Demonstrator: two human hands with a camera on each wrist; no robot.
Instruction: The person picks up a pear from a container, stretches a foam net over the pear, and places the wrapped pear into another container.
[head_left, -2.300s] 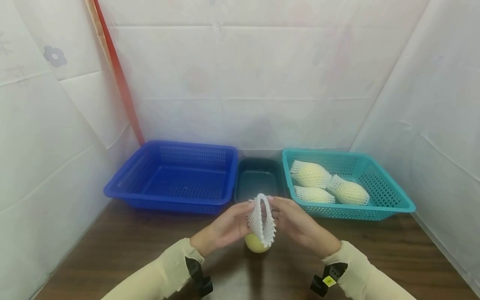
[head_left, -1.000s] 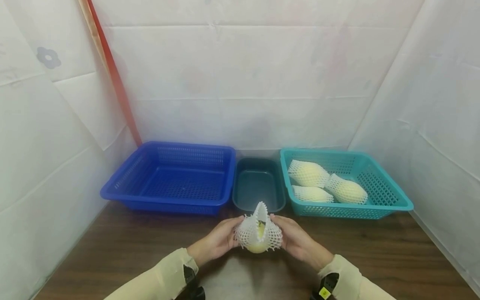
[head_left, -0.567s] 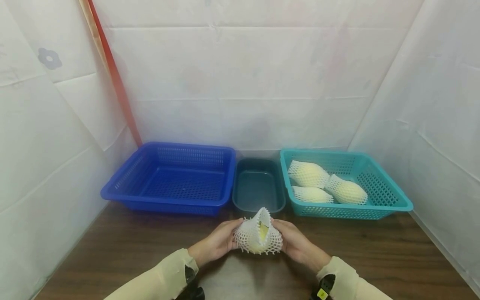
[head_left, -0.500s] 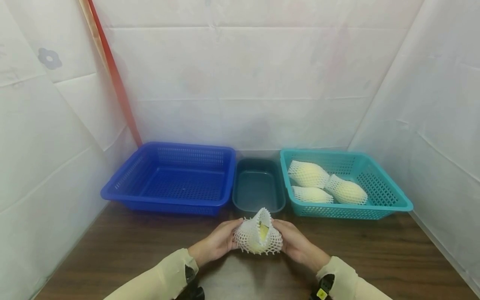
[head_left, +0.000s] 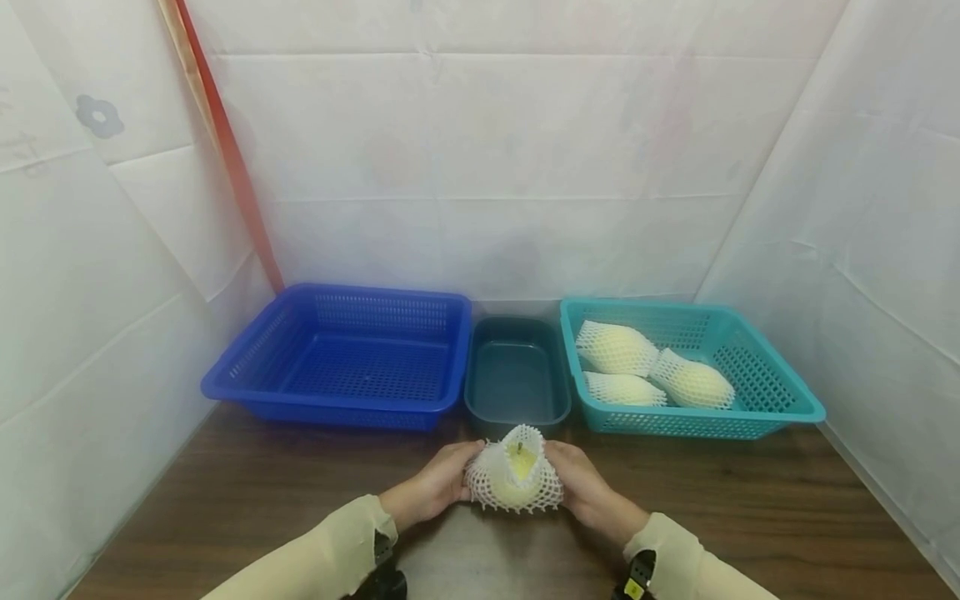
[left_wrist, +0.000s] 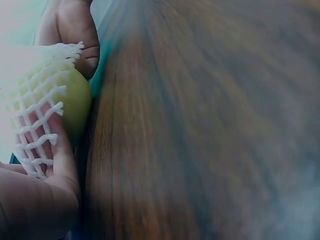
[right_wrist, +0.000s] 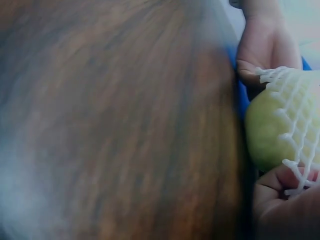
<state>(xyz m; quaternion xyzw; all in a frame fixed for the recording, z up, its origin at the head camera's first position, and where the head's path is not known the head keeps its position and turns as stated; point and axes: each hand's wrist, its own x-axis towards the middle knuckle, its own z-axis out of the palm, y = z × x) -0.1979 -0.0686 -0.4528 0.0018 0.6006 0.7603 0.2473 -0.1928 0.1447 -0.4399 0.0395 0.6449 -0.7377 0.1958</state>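
A yellow-green pear (head_left: 523, 463) with a short dark stem stands on the table in front of me. A white foam net sleeve (head_left: 506, 492) is drawn over it, its top gaping around the stem. My left hand (head_left: 438, 482) grips the sleeve from the left, and my right hand (head_left: 588, 487) grips it from the right. In the left wrist view, the bare lower part of the pear (left_wrist: 79, 102) shows below the sleeve's frayed edge, with fingers behind the mesh. The right wrist view also shows the pear's bare base (right_wrist: 262, 132) and the net (right_wrist: 297, 112) held at both sides.
A blue basket (head_left: 337, 404) stands at the back left, a small dark green tray (head_left: 517, 408) in the middle. The teal basket (head_left: 780, 367) at the back right holds several net-wrapped fruits (head_left: 618, 348). White cloth walls (head_left: 480, 167) enclose the wooden table (head_left: 262, 500).
Both hands have lowered the foam net sleeve from above the pear down over it, spreading its edge. Most recently the sleeve's top has sunk slightly and tipped, showing the stem.
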